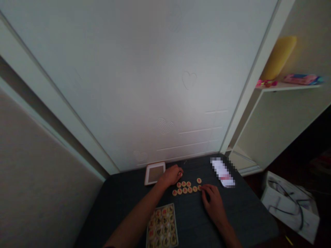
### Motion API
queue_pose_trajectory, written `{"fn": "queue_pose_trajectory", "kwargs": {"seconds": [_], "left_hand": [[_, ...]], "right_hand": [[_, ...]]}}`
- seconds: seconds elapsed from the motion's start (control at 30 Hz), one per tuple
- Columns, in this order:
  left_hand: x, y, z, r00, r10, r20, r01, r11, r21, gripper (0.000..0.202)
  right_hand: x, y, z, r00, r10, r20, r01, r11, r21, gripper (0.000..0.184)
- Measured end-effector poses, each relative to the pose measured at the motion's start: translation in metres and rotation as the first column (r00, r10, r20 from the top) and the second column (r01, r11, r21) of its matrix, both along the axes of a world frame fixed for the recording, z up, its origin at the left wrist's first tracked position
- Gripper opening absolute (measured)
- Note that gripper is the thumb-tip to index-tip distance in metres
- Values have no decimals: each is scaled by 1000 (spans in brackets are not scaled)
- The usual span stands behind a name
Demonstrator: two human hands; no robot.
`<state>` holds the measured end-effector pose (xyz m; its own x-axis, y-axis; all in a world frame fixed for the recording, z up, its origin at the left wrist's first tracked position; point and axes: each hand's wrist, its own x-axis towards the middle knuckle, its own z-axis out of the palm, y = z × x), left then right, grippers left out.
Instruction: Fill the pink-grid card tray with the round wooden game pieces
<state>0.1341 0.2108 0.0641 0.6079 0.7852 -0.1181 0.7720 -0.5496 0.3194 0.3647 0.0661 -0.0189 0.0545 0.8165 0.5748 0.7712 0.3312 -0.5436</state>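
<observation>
Round pieces (190, 189) in two rows beyond the open box (176, 224)
Past the box, the left hand (173, 175) curls, any hold hidden; right of the box, the right hand (213, 201) touches an end piece (199, 187) with bent fingers, any grip unclear.

My loose discs (190, 189): tan, red characters. My boxed discs (165, 230): tan, red or black characters. My table (121, 199): dark; panel (155, 75): white, heart-patterned.

Dim overall; we note soft glow on white panel (160, 86). Right of panel: yellow object (280, 57) blurred, deep shadow (294, 155) lower. Below panel: pixelated patch (222, 172).
</observation>
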Motion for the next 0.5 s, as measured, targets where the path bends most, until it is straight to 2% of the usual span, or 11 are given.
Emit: {"fn": "queue_pose_trajectory", "kwargs": {"seconds": [0.2,0.33,0.5], "left_hand": [[-15,-6,12,997,-43,-69,45,998,38,32],[-26,-24,22,993,-45,-106,51,997,59,17],[-30,-45,32,988,-20,-150,29,998,53,17]], "right_hand": [[0,0,3,1000,-3,0,3,1000,-8,22],[1,0,1,1000,6,-1,-6,1000,-12,22],[2,0,-3,1000,15,-8,-15,1000,9,22]]}}
